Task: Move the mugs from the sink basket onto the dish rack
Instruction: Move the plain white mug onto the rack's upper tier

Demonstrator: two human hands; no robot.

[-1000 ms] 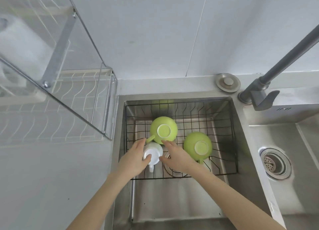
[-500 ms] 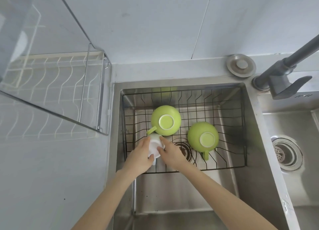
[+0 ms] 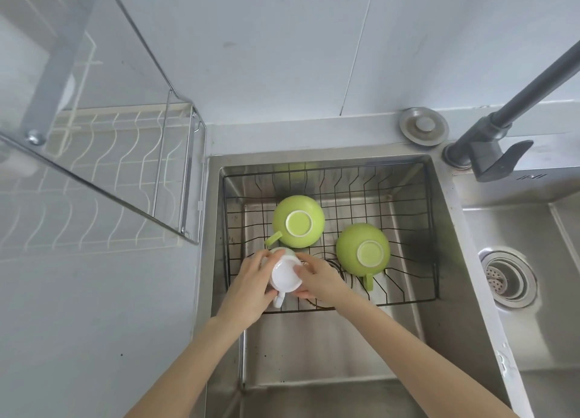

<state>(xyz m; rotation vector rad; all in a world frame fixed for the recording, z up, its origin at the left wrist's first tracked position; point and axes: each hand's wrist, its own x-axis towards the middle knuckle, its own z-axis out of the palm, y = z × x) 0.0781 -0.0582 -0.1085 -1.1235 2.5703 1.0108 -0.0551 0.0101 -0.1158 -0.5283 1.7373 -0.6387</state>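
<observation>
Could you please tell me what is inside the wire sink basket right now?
Two upside-down green mugs sit in the sink basket. Both hands grip a white mug, hiding what's beneath.

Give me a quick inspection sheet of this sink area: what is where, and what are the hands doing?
Surface: steel sink with a black wire sink basket inside.
Job's things: white mug upside down, held over the basket; two green mugs upside down in the basket; dish rack at left, no mugs seen on it.
Clutter: sink plug on the ledge.
Hands: left hand and right hand both grip the white mug.
Cables: nothing seen.
Surroundings: grey faucet, second basin drain, tiled wall.
</observation>
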